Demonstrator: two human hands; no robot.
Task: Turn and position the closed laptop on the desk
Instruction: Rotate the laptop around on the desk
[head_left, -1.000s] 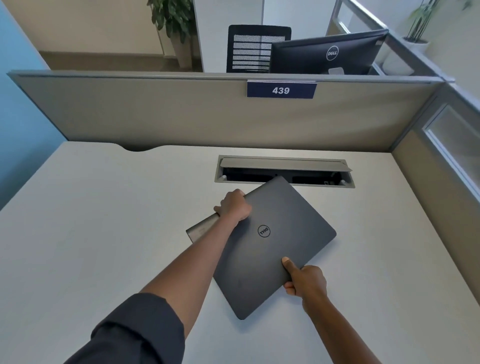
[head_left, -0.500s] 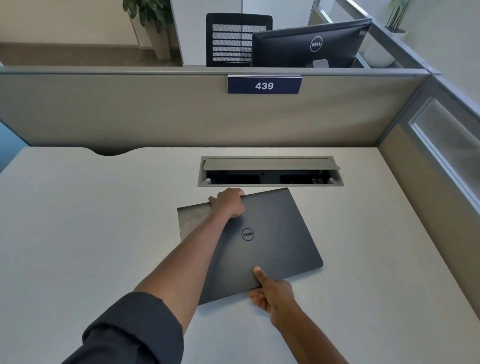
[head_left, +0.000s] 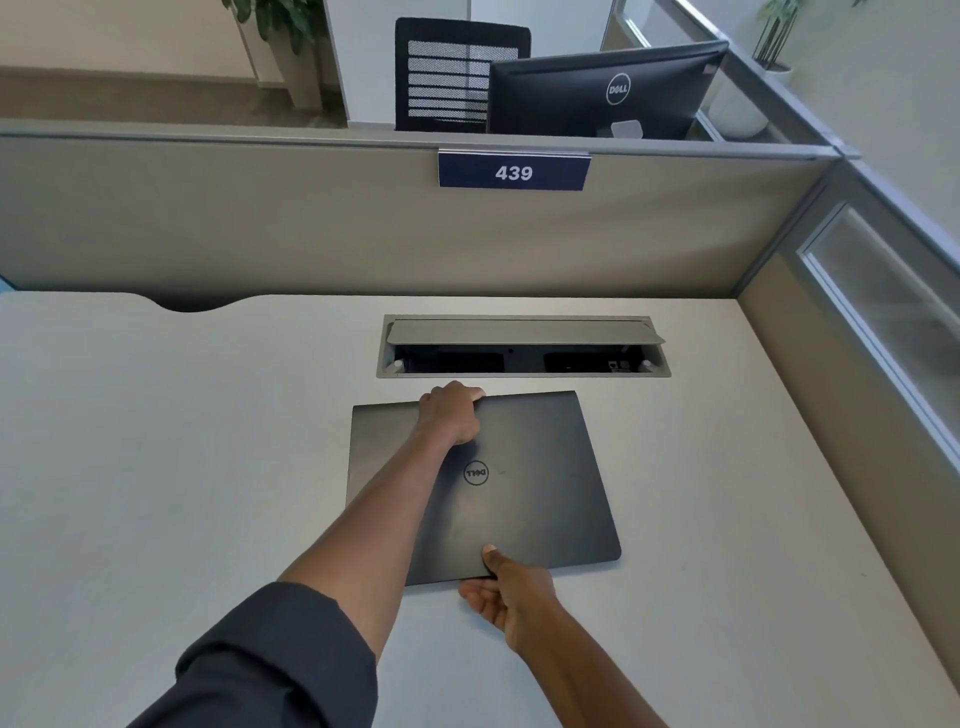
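Observation:
A closed dark grey laptop (head_left: 535, 483) with a round logo on its lid lies flat on the white desk (head_left: 156, 467), its edges nearly square to the desk, just in front of the cable box. My left hand (head_left: 452, 413) reaches across the lid and curls its fingers over the far edge. My right hand (head_left: 506, 587) grips the near edge, thumb on top of the lid and fingers underneath.
An open cable box (head_left: 522, 345) is sunk in the desk right behind the laptop. A beige partition (head_left: 260, 218) with a "439" sign (head_left: 513, 171) closes the back, and a panel (head_left: 831, 364) closes the right side. A monitor (head_left: 608, 93) stands beyond.
The laptop has turned from a diagonal position to lying nearly square with the desk, and both hands have stayed on its far and near edges.

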